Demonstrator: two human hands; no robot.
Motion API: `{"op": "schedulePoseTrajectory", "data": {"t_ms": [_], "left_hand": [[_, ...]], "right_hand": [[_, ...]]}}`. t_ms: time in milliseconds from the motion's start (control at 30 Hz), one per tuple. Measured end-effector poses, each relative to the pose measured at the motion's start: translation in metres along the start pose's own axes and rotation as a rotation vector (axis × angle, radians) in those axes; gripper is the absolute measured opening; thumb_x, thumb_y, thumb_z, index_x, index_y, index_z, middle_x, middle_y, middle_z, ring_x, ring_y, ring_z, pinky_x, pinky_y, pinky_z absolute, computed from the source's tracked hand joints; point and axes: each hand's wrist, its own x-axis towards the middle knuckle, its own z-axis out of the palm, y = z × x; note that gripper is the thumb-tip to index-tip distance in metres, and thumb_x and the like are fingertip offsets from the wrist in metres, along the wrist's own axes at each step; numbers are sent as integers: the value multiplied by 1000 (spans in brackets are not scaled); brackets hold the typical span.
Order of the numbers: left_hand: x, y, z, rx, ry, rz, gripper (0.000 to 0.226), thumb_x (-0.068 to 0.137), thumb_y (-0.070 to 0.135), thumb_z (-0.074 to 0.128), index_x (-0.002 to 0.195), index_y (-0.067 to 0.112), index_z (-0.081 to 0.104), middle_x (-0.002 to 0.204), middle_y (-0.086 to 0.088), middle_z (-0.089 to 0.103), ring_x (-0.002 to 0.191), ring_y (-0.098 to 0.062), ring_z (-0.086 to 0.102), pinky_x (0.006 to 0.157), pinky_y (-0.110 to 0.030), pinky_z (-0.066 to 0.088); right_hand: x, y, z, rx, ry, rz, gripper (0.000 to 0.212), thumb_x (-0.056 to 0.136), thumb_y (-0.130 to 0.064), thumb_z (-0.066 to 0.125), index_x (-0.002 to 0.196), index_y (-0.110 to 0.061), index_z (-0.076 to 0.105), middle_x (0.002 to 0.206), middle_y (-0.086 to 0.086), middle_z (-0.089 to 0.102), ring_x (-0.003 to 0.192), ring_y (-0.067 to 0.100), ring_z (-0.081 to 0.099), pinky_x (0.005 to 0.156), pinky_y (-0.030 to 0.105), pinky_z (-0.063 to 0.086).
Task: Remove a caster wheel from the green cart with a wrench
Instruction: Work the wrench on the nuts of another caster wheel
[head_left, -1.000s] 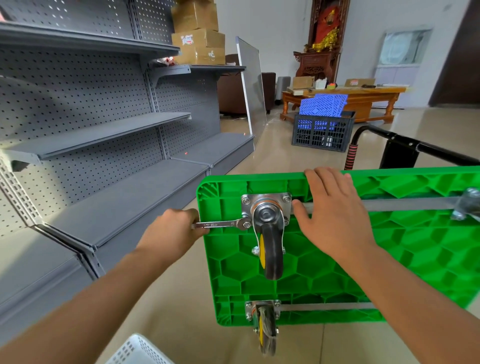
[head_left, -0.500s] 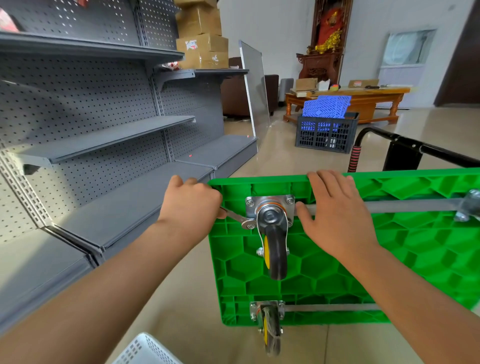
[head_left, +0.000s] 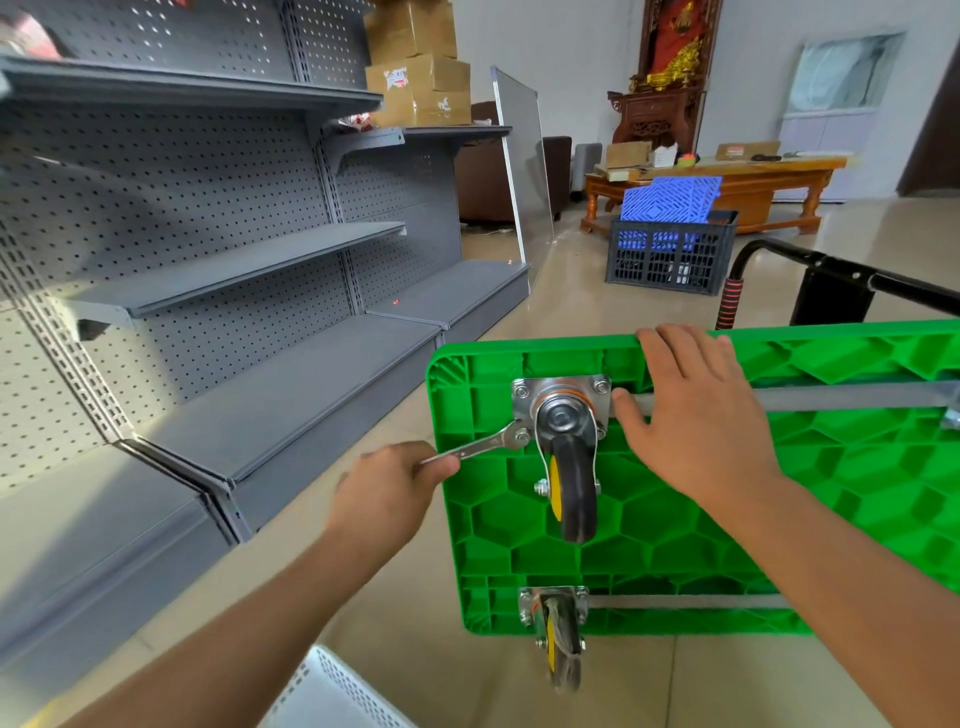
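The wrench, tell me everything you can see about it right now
The wrench is a slim, flat open-ended spanner of bright silvery metal. It lies tilted, handle low to the left, head higher to the right. Its head sits at the lower left bolt of the upper caster wheel's mounting plate on the green cart. The left hand grips the handle end, hiding it. Nothing else touches it.
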Motion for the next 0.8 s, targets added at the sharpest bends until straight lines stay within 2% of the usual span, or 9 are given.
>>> {"op": "schedulePoseTrajectory", "data": {"t_ms": [133, 267, 333, 433, 567, 633, 733, 800], "left_hand": [[-9, -6, 43, -321, -62, -146, 39, 96, 49, 62, 74, 18, 69, 50, 9, 50, 60, -18, 51, 58, -30, 38], [-17, -4, 74, -543, -57, -223, 45, 97, 51, 58, 73, 14, 66, 68, 3, 65, 64, -19, 56, 60, -29, 39], [-18, 1, 85, -572, -68, -241, 45, 99, 51, 54, 77, 16, 70, 78, 2, 72, 72, -23, 63, 61, -28, 40], [-18, 9, 98, -571, -95, -252, 48, 102, 51, 49, 80, 15, 71, 84, -1, 75, 73, -20, 62, 62, -27, 40], [-17, 14, 117, -665, -170, -257, 46, 105, 47, 45, 82, 16, 69, 81, 1, 75, 85, -21, 67, 80, -32, 49], [-18, 19, 124, -753, -219, -248, 45, 106, 44, 43, 84, 12, 65, 79, 0, 73, 77, -16, 65, 76, -29, 51], [-18, 26, 128, -824, -241, -247, 42, 108, 39, 41, 86, 10, 62, 77, -4, 69, 69, -11, 62, 64, -17, 47], [-16, 26, 129, -814, -250, -229, 42, 108, 39, 41, 85, 10, 61, 75, -3, 67, 69, -13, 61, 68, -20, 49]], "right_hand": [[1, 1, 1, 3, 13, -7, 66, 91, -47, 45, 143, -6, 46, 140, 13, 50, 136, 35, 40, 120, 53, 25], [1, 1, 1, 4, 11, -10, 67, 91, -47, 45, 143, -6, 45, 140, 12, 49, 135, 34, 40, 120, 53, 25], [1, 2, 1, 4, 6, -8, 67, 90, -47, 45, 144, -6, 45, 141, 12, 49, 136, 34, 39, 120, 53, 25], [2, 2, 1, 4, 7, -10, 67, 90, -48, 45, 144, -6, 45, 141, 12, 48, 136, 34, 39, 120, 53, 25], [1, 2, 2, 16, 23, -14, 67, 90, -47, 47, 143, -6, 46, 139, 13, 50, 135, 35, 40, 120, 54, 25], [1, 2, 2, 13, 25, -14, 67, 90, -47, 47, 143, -6, 45, 139, 13, 50, 135, 35, 40, 120, 54, 25], [1, 2, 1, 10, 14, -18, 66, 91, -47, 47, 144, -6, 44, 140, 12, 49, 136, 35, 39, 120, 54, 24], [2, 2, 0, 7, 5, -18, 65, 93, -46, 48, 144, -7, 43, 141, 12, 48, 137, 34, 38, 121, 53, 24]]}}
